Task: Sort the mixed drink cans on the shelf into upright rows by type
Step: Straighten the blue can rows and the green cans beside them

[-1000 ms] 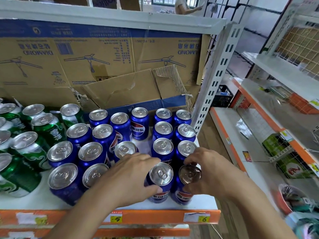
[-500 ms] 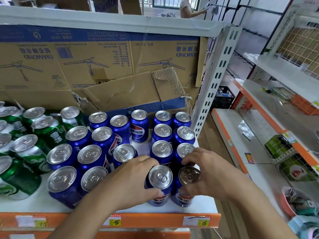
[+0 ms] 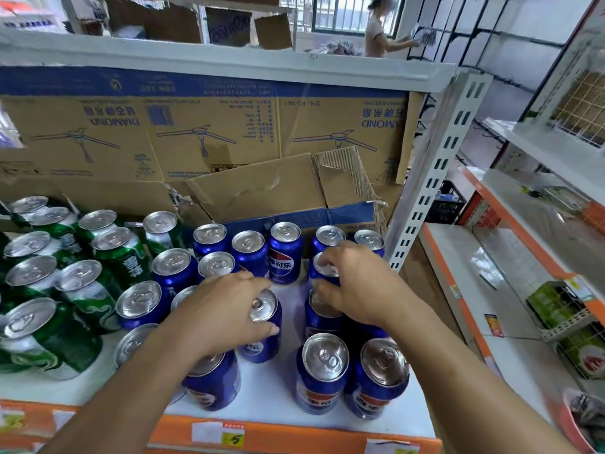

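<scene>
Both hands have left the front blue aluminium cans (image 3: 324, 371) and reached further back on the white shelf (image 3: 271, 394). The left hand (image 3: 226, 316) grips a middle blue can (image 3: 266, 326). The right hand (image 3: 363, 286) curls its fingers round a further blue can (image 3: 324, 268) in the right-hand row.

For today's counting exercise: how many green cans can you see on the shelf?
9, all at the left: four green cans at the back, two next, two more, one in front. Others may lie past the left edge.
</scene>
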A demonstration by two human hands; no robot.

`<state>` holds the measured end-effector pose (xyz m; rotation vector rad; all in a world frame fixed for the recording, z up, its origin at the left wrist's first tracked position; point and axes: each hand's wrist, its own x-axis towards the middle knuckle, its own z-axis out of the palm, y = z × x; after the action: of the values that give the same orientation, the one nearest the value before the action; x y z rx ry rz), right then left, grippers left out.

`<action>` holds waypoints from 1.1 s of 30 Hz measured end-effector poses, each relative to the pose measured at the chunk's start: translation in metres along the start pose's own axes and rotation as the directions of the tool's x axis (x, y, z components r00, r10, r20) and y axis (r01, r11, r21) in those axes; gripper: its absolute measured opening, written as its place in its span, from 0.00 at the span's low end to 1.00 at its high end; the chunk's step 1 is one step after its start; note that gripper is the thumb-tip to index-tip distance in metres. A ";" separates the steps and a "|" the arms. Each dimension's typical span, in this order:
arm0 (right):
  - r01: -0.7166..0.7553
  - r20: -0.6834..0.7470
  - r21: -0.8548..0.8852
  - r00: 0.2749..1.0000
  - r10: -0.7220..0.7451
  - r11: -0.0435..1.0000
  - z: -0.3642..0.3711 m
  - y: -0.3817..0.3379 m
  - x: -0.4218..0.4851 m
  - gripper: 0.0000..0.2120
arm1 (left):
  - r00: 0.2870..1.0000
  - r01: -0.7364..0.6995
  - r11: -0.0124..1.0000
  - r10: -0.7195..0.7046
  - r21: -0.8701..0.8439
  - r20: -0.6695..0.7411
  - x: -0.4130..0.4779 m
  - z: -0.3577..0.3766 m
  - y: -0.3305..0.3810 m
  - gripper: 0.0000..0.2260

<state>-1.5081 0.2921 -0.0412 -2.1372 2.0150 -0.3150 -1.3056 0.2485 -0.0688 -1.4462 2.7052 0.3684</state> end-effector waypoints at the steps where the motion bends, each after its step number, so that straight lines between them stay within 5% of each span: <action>1: 0.001 0.012 -0.012 1.000 0.000 1.000 0.000 -0.001 0.013 0.14 | 1.000 -0.011 1.000 0.011 0.007 -0.007 0.001 -0.002 -0.001 0.33; 5: 0.000 0.064 -0.056 0.998 0.004 0.998 0.006 -0.005 0.065 0.13 | 0.998 -0.048 0.998 0.046 -0.051 -0.031 0.005 -0.007 -0.007 0.30; 8: -0.057 0.105 -0.044 0.993 0.061 0.997 0.015 -0.008 0.096 0.14 | 0.984 -0.076 0.987 0.051 -0.143 -0.173 0.012 -0.011 -0.014 0.21; 12: -0.114 0.158 -0.080 0.979 0.126 0.990 0.025 -0.015 0.121 0.15 | 0.945 -0.039 0.999 0.037 0.001 -0.325 0.045 -0.016 -0.027 0.18; 16: -0.175 0.129 -0.071 0.975 0.183 0.982 0.024 -0.023 0.130 0.21 | 0.972 0.007 0.997 0.012 0.082 -0.233 0.079 -0.012 -0.042 0.25; 19: -0.159 0.110 -0.042 0.981 0.162 0.986 0.023 -0.024 0.131 0.22 | 0.986 0.034 0.993 -0.051 -0.110 -0.160 0.089 -0.005 -0.051 0.28; 23: -0.095 0.169 -0.061 0.980 0.105 0.994 0.016 -0.018 0.134 0.23 | 0.972 0.022 0.952 -0.092 -0.305 -0.217 0.092 0.007 -0.061 0.27; 33: -0.091 0.213 -0.076 0.971 0.106 0.993 0.009 -0.008 0.138 0.14 | 0.952 0.014 0.930 -0.125 -0.366 -0.281 0.096 0.012 -0.064 0.27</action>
<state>-1.4901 0.1549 -0.0440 -2.0001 2.0207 0.0006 -1.3075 0.1389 -0.1069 -1.8227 2.9223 0.7319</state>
